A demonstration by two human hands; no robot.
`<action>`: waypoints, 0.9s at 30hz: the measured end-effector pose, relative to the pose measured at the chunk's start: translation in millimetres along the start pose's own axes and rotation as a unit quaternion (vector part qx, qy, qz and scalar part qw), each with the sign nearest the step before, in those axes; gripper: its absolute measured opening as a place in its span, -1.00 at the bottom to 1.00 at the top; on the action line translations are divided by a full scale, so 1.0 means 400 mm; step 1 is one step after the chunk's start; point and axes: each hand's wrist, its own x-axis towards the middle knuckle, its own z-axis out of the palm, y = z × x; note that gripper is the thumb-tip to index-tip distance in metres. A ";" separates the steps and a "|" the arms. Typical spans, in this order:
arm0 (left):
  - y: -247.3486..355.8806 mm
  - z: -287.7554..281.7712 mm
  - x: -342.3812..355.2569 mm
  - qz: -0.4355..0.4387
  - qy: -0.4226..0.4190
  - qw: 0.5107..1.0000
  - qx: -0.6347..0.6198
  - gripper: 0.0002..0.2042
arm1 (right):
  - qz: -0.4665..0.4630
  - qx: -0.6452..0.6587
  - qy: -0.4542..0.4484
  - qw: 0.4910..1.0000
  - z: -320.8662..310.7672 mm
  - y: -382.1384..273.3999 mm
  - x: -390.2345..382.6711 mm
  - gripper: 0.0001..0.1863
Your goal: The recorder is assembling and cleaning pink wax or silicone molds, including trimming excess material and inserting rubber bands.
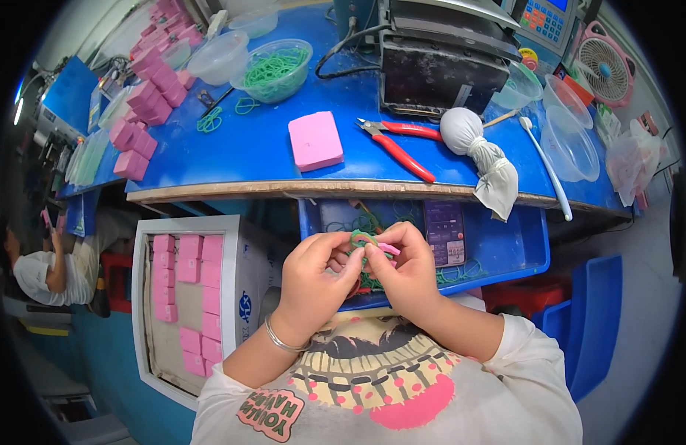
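Note:
My left hand (311, 271) and my right hand (408, 268) meet over a blue drawer-like tray, thumbs and forefingers closed on a small green loop (363, 239). A thin pink strip (388, 248) sticks out by the right fingers; whether it joins the loop I cannot tell. Below the hands, more thin green loops (461, 271) lie in the blue tray (517, 241), partly hidden by my fingers. A phone (444, 231) with a lit purple screen lies in the tray beside my right hand.
On the blue bench (246, 159) lie a pink block (315, 141), red-handled cutters (402, 148), a tied white cloth bundle (480, 152) and a toothbrush (545, 167). A bowl of green loops (276, 70) stands behind. Left, a box (183, 356) holds pink blocks; a person (50, 271) sits beyond.

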 end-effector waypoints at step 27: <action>-0.034 0.003 0.000 -0.220 -0.157 0.831 -0.486 -0.47 | 0.256 0.369 -0.106 0.887 -0.022 0.011 0.017 -0.77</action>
